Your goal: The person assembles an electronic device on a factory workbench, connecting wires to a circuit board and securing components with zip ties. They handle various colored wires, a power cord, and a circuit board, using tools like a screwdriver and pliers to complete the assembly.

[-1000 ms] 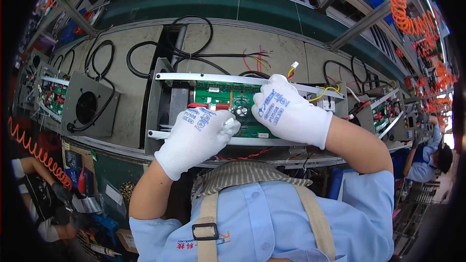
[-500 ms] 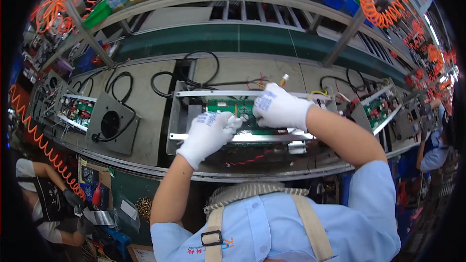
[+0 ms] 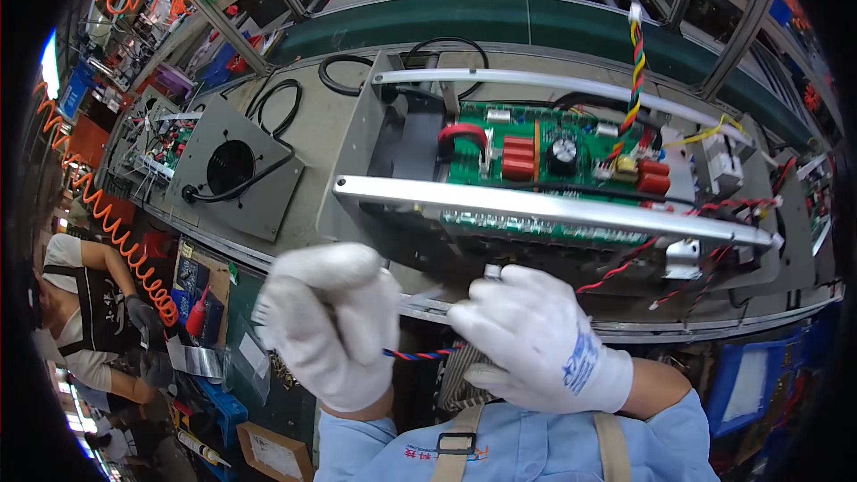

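Note:
My white-gloved left hand point(image 3: 330, 326) is raised in front of the bench edge, its fingers curled in. A twisted red, blue and black wire cable point(image 3: 421, 355) runs from it toward my white-gloved right hand point(image 3: 540, 335), whose fingers are bent together. A small white connector point(image 3: 493, 271) shows just above the right fingertips. Beyond both hands lies a metal chassis with a silver rail point(image 3: 536, 203) along its near side. Inside is a green circuit board point(image 3: 513, 122) with red parts and a round capacitor. A red, yellow and black cable point(image 3: 636, 71) stands up from the board.
A grey panel with a round fan opening point(image 3: 230, 170) and black cord is on the bench at left. Behind runs a green conveyor point(image 3: 402, 27). Orange coiled hoses point(image 3: 116, 245) hang at left, near another person point(image 3: 98, 303). A blue bin point(image 3: 745, 388) is at lower right.
Both hands have moved from over the circuit board back toward my body, with a twisted cable now between them. The view has shifted, showing the chassis larger and uncovered.

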`<state>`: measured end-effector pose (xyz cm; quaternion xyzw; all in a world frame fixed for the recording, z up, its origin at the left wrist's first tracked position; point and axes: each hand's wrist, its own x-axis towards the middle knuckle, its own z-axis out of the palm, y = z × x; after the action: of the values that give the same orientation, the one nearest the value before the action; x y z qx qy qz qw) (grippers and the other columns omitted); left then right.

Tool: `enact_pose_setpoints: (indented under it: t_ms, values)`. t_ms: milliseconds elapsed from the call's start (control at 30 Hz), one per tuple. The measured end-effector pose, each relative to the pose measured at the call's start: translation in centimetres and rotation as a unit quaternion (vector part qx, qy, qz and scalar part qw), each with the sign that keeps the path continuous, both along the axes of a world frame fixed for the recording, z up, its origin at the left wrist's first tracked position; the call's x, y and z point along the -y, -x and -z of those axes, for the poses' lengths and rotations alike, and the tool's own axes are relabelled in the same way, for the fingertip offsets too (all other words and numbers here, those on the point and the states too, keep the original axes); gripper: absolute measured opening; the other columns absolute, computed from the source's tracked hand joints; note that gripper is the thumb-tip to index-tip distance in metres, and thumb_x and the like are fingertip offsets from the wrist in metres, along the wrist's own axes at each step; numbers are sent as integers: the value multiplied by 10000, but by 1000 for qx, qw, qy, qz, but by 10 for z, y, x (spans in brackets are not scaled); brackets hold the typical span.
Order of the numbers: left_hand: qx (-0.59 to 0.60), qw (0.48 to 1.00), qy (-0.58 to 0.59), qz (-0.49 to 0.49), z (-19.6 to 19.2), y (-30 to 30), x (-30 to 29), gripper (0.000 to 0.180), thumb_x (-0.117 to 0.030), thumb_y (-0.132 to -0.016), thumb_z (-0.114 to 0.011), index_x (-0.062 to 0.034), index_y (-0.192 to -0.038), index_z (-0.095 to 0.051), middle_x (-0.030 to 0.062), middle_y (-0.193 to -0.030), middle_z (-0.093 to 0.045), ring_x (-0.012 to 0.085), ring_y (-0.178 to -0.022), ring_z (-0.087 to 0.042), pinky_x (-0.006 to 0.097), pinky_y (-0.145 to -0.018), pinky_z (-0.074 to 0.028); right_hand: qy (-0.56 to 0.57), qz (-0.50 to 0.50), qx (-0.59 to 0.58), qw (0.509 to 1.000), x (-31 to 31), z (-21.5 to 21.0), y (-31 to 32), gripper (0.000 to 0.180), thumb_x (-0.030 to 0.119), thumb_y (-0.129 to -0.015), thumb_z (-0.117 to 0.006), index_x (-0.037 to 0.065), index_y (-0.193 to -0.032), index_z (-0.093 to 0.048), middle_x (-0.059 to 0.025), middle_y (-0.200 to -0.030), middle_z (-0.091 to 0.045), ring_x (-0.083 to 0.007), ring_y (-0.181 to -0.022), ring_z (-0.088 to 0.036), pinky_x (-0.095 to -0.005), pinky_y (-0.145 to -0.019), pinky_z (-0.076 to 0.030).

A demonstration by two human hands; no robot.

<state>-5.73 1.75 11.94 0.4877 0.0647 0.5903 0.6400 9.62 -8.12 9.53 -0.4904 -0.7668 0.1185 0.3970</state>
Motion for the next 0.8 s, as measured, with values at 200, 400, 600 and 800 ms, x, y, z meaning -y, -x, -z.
enact_pose_setpoints:
  t_ms: [200, 400, 600, 800]
  values:
    - [-288, 953, -19, -88, 79, 24, 32, 299, -184, -947, -495, 45, -1080, -634, 35, -681, -560, 74, -518, -474, 216, -481, -399, 157, -28, -133, 978, 35, 100, 18, 235, 140, -841, -638, 30, -1048, -651, -136, -981, -672, -323, -855, -635, -418, -820, -485]
    - [-269, 962, 29, -30, 162, 42, 92, 307, -51, -853, -603, 50, -1141, -634, 26, -903, -630, 92, -835, -588, 226, -755, -484, 321, 40, -236, 916, 80, 128, 65, 202, 98, -929, -567, -27, -1074, -631, -137, -969, -664, -228, -858, -631, -322, -774, -488]
    - [-648, 676, -42, -348, 154, 199, 94, 289, -274, -870, -615, -41, -1011, -715, 160, -982, -700, 263, -927, -675, 342, -817, -522, 315, 65, -322, 890, 117, 151, 44, 261, 67, -975, -522, -50, -1190, -613, 10, -910, -626, -30, -684, -495, -186, -624, -397]
    - [-754, 418, 14, -506, 148, 340, 97, 185, -226, -830, -624, -99, -930, -715, 96, -795, -698, 230, -700, -677, 334, -646, -510, 347, 81, -354, 865, 133, 134, 64, 246, 80, -973, -534, -48, -1161, -630, 30, -751, -575, -6, -571, -469, -176, -510, -341]
